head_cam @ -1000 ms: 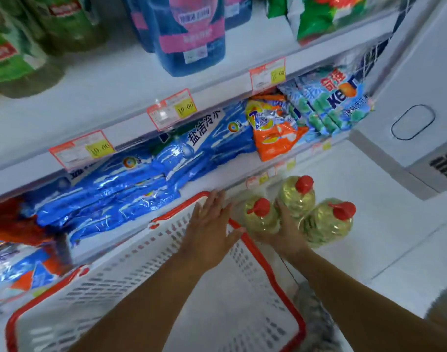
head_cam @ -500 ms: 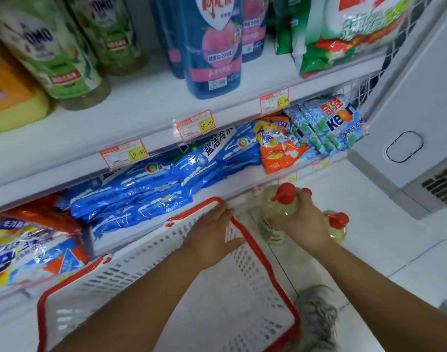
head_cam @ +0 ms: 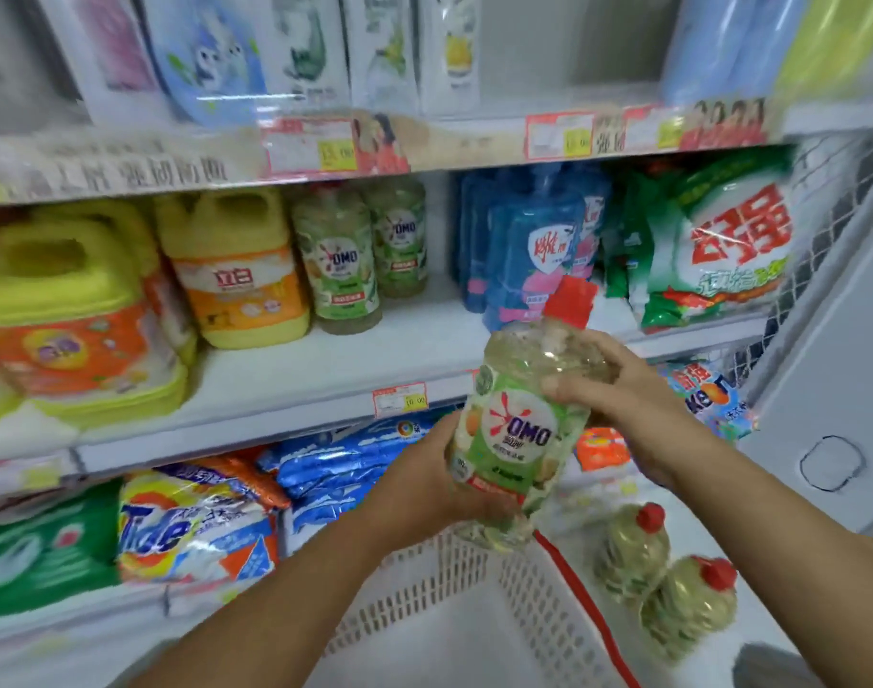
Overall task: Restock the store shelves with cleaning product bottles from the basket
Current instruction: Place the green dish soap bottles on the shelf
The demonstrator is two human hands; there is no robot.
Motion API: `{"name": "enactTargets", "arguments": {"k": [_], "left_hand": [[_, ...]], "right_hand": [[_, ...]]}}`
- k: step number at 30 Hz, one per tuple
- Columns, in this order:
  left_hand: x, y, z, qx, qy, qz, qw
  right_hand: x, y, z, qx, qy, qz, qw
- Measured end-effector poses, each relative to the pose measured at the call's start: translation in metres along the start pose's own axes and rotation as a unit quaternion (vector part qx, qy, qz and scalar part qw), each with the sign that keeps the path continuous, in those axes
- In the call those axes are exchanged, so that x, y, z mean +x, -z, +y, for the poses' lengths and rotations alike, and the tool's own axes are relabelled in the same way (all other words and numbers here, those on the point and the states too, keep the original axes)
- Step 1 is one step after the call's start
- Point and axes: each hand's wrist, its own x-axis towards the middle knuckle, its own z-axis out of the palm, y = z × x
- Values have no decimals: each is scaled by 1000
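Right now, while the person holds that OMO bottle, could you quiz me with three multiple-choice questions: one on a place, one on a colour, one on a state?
1. Where do the two loose bottles stand, relative to the white basket?
A. Inside it
B. On the floor to its right
C. On the top shelf

2. What colour is the cap of the held OMO bottle?
A. Red
B. Blue
C. Yellow

3. How is that bottle held?
A. By one hand alone
B. By both hands
C. By neither; it stands on a shelf

Answers:
1 B: both stand on the floor outside the basket's red rim.
2 A: the cap shows plain red.
3 B: the left hand grips its lower part and the right hand grips its shoulder.
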Motion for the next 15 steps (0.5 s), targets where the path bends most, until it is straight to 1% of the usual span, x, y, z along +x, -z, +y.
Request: {"name": "enactTargets", "arguments": {"k": [3,5,6,8,9,12,13,14,15], "left_hand": [[-1,17,-14,-77,4,90,993],[4,25,-15,-97,18,132,986],[8,29,-12,-94,30,147,984],[18,39,-10,-49,42,163,985],[23,45,-10,-20,42,158,986],[38,69,-12,36,13,146,989],[43,78,-16,72,-5,155,985],[49,88,-24,132,-19,175,976],[53,99,-33,216,-24,201,955]], "right_hand": [[18,-41,10,32,-31,-25,999],[24,-67,23,21,-54,-56,997],[27,-77,26,18,-60,-54,997],[40,-87,28,18,-55,-31,998],[50,-88,27,16,-50,-24,998],[81,-91,14,5,-27,-27,999],[94,-93,12,1,-17,-24,1000],[108,-95,9,-1,-7,-15,1000],[122,-97,7,-5,5,-4,1000]]}}
